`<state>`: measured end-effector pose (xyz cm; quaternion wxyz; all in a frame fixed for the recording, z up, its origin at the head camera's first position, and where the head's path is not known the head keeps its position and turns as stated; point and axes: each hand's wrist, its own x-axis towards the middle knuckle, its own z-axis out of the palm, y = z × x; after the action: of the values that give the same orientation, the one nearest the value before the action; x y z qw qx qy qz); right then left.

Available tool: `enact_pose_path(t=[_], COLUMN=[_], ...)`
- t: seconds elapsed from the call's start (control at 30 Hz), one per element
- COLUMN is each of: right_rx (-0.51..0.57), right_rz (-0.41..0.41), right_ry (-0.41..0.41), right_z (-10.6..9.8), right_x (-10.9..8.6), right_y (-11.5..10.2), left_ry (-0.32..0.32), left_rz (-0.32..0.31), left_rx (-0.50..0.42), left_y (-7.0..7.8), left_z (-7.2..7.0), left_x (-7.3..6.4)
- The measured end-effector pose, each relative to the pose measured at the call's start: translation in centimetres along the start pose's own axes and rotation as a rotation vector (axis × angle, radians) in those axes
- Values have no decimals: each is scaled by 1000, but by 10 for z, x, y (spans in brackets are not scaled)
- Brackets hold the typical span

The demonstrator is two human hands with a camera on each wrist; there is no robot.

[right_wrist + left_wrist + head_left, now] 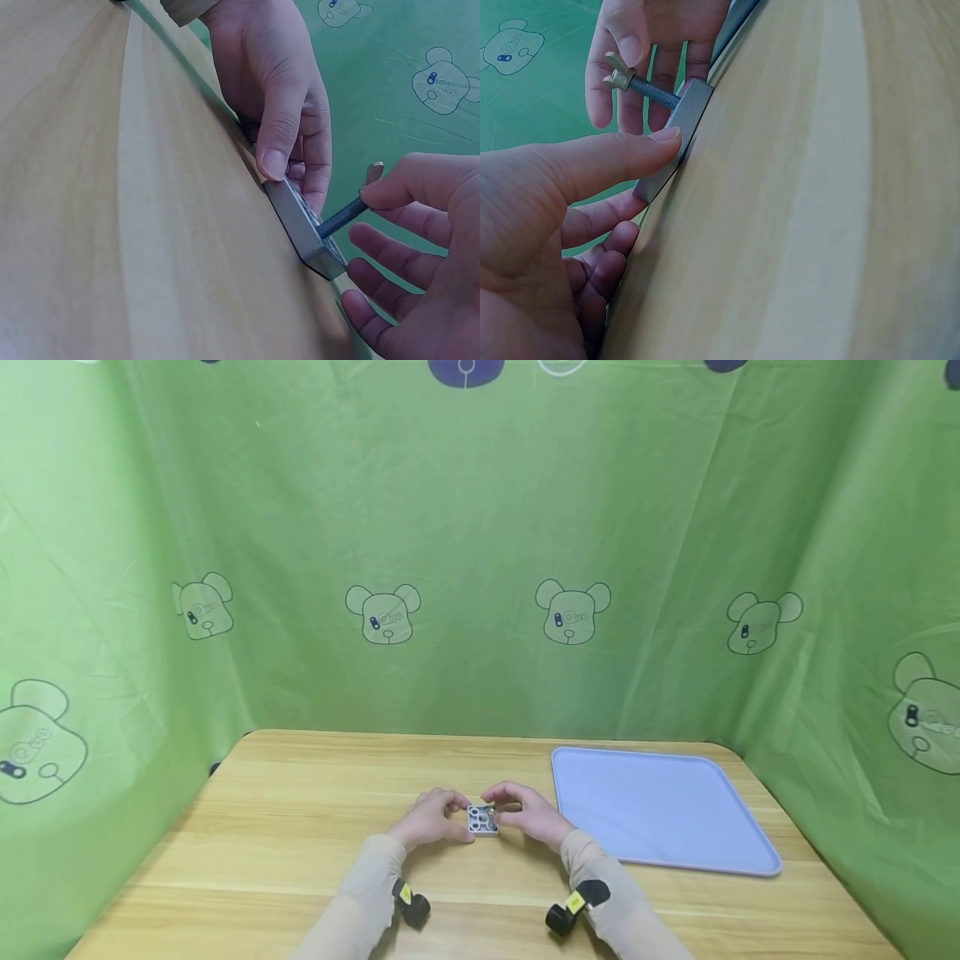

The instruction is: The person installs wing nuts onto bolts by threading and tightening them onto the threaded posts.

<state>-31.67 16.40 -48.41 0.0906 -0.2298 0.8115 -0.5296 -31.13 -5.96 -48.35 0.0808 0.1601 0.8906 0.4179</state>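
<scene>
A small grey metal block (480, 829) with several round holes in its top face lies on the table between the hands. From it rises a grey threaded bolt (654, 91), tipped with a brass-coloured wing nut (619, 73). My left hand (431, 818) holds the block by its side, thumb along the near edge and fingers at the far edge. My right hand (531, 816) pinches the wing nut between thumb and index finger, its other fingers spread beside the block. In the right wrist view, the thumb partly hides the nut.
A pale blue tray (660, 806) lies on the right of the wooden table (315, 827), just beyond the right hand. A green curtain (480, 527) with bear prints stands around the table's back and sides.
</scene>
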Motion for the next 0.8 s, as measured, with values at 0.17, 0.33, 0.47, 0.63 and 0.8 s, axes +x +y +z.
enact_pose_path(t=[0.17, 0.33, 0.47, 0.63, 0.8], right_rx=[-7, -10, -12, -16, -21], right_rz=[-8, -5, 11, 15, 21], right_ry=[-1, 11, 25, 54, 77], right_z=[1, 1, 1, 3, 5], right_x=[0, -1, -1, 1, -3], right_y=[-2, -3, -3, -1, -12], left_ry=[-1, -3, -5, -5, -8], left_rz=[-3, -1, -1, -1, -3], left_rx=[7, 2, -3, 3, 1], left_y=[-1, -2, -2, -3, -2], left_z=[1, 0, 0, 1, 1], left_x=[1, 1, 1, 2, 1])
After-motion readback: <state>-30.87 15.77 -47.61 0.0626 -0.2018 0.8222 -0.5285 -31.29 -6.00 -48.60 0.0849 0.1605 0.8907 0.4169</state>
